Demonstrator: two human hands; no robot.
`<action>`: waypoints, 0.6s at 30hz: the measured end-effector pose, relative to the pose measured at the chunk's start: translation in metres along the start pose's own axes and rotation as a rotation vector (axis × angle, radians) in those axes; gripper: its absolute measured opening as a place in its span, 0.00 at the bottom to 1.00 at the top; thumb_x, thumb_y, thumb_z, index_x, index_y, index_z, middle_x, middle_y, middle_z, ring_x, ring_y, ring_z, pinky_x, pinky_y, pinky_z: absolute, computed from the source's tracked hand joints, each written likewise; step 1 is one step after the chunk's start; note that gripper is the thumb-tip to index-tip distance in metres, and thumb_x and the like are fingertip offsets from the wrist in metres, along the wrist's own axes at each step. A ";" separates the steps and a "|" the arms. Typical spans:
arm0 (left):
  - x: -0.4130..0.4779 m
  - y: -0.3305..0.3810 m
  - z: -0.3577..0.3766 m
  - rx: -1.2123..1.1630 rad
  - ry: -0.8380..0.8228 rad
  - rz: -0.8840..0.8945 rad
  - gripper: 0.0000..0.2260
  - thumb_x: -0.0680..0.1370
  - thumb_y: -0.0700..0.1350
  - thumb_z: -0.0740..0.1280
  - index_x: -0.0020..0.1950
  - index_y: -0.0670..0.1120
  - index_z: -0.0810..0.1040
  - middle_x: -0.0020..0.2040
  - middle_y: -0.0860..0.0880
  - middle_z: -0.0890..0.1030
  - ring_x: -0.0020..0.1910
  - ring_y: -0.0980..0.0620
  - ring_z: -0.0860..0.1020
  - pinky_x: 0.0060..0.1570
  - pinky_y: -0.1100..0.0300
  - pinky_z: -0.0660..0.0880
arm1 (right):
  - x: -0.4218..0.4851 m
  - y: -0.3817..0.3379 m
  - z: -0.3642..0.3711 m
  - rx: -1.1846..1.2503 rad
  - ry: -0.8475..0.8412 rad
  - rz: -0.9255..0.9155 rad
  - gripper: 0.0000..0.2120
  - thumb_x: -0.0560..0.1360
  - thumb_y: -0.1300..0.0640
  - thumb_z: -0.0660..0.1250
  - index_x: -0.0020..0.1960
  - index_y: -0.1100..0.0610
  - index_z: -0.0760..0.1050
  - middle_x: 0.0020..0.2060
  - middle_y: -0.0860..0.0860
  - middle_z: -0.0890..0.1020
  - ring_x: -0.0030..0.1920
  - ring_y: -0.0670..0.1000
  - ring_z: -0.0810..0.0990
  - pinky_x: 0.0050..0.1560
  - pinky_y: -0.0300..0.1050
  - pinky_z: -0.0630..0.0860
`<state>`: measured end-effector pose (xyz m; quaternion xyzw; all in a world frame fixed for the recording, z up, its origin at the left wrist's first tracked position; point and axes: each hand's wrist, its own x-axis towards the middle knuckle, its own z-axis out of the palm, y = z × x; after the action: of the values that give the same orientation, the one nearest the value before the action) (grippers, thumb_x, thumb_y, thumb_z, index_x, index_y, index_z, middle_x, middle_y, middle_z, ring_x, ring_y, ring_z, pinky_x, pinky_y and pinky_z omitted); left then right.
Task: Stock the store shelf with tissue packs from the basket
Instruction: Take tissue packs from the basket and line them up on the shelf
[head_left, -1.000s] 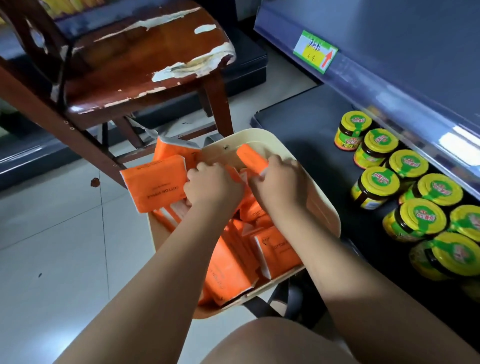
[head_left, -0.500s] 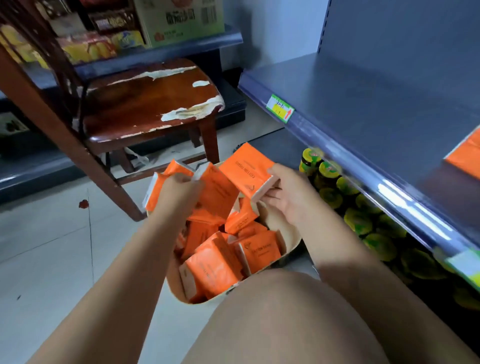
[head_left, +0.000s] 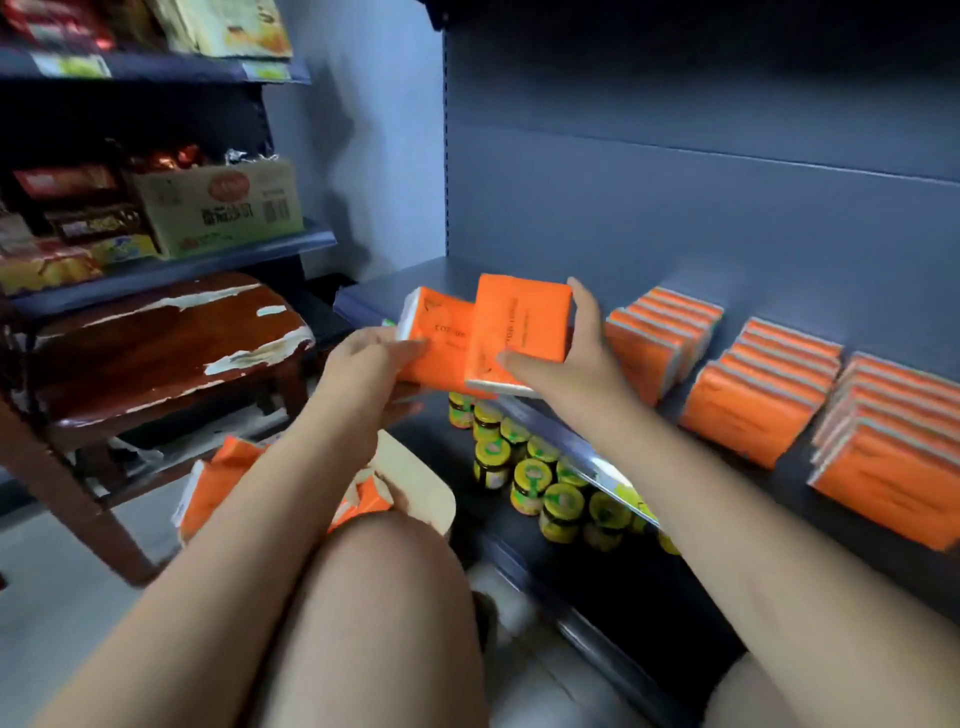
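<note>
My left hand (head_left: 363, 364) grips one orange tissue pack (head_left: 441, 338) by its left end. Beside it, my right hand (head_left: 576, 358) holds a second orange tissue pack (head_left: 519, 327), thumb under its front edge and fingers over the far side. Both packs are raised at the front left edge of the dark blue shelf (head_left: 727, 270). On that shelf stand three rows of orange packs, the nearest row (head_left: 660, 338) just right of my right hand. The cream basket (head_left: 421, 483) sits on the floor below my left forearm, with several orange packs (head_left: 218, 483) inside, partly hidden by my arm and knee.
Several yellow-lidded jars (head_left: 530, 478) fill the lower shelf under the price rail. A worn wooden chair (head_left: 156, 338) stands left of the basket. Behind it, shelves carry a cardboard box (head_left: 223, 208) and snack packets. My knee (head_left: 384, 597) is in the foreground.
Both hands lifted out of the basket, each with a pack, and rose to the shelf edge. The view tilted up, bringing the stocked rows into sight.
</note>
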<state>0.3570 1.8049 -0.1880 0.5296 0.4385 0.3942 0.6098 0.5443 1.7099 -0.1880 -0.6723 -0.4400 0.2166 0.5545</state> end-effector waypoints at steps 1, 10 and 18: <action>-0.008 0.007 0.015 0.018 -0.051 0.047 0.09 0.79 0.44 0.71 0.59 0.47 0.80 0.44 0.46 0.83 0.39 0.49 0.82 0.38 0.57 0.79 | -0.006 -0.002 -0.022 -0.037 0.045 -0.027 0.51 0.68 0.56 0.81 0.81 0.47 0.53 0.57 0.35 0.75 0.54 0.36 0.78 0.59 0.37 0.73; -0.056 0.030 0.147 0.001 -0.383 0.127 0.09 0.80 0.41 0.70 0.59 0.50 0.80 0.48 0.45 0.87 0.41 0.48 0.85 0.42 0.54 0.81 | -0.047 -0.016 -0.183 -0.551 0.350 -0.075 0.48 0.59 0.44 0.85 0.73 0.57 0.68 0.67 0.53 0.71 0.68 0.51 0.73 0.70 0.47 0.69; -0.102 0.010 0.236 -0.037 -0.723 0.045 0.10 0.81 0.40 0.68 0.61 0.49 0.80 0.45 0.49 0.86 0.38 0.50 0.84 0.43 0.55 0.83 | -0.121 -0.002 -0.287 -0.768 0.281 -0.091 0.53 0.64 0.45 0.82 0.82 0.41 0.56 0.75 0.47 0.69 0.76 0.52 0.65 0.75 0.48 0.63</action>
<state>0.5508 1.6389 -0.1537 0.6331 0.1758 0.2025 0.7261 0.7046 1.4502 -0.1266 -0.8333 -0.4384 -0.0820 0.3267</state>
